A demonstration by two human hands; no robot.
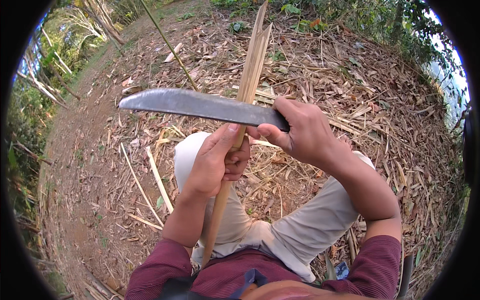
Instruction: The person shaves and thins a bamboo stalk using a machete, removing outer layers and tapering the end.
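Note:
A long split piece of pale wood, perhaps bamboo (254, 62), rises from my lap and leans slightly right at its jagged, forked far end. My left hand (218, 161) is wrapped round its middle, thumb pointing up along it. Across it, just above the left thumb, lies the broad dark blade of a machete (190, 104), its rounded tip out to the left. My right hand (302, 129) grips the machete at its right end, fingers over the top and thumb below. The handle is hidden in that hand.
Dry leaves and shavings (370, 95) cover the sloping ground. Pale split strips (159, 179) lie left of my knees (320, 205). A thin green stem (167, 42) slants down from the upper left. Shrubs (280, 10) and trees line the far edge.

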